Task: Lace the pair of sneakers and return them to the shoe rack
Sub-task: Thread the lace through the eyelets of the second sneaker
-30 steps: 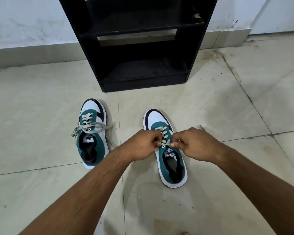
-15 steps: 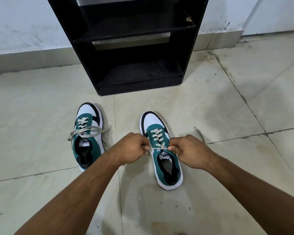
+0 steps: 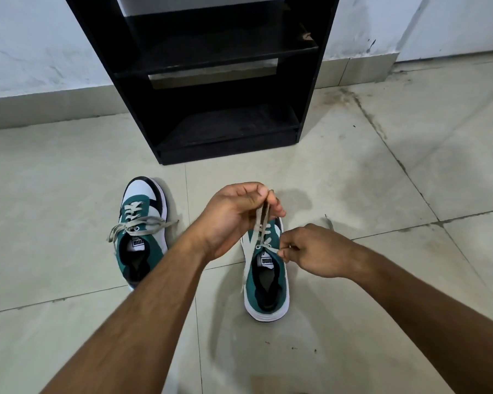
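Two green, white and black sneakers stand on the tiled floor, toes toward the black shoe rack [image 3: 305,115]. The left sneaker [image 3: 141,231] has grey laces loosely crossed, with the ends lying out to its sides. My left hand [image 3: 234,214] is raised above the toe of the right sneaker [image 3: 268,282], pinching a doubled length of its grey lace [image 3: 261,220] upward. My right hand [image 3: 313,251] pinches the other lace end beside the top eyelets. The right sneaker's toe is hidden behind my left hand.
The rack stands against a white wall [image 3: 40,52] with bare lower shelves. Pale floor tiles [image 3: 410,166] with dark grout lines stretch around the sneakers on all sides.
My left hand has lifted and turned palm-up, pulling the lace above the right sneaker's toe. My right hand has stayed low at the eyelets. The view has shifted closer.
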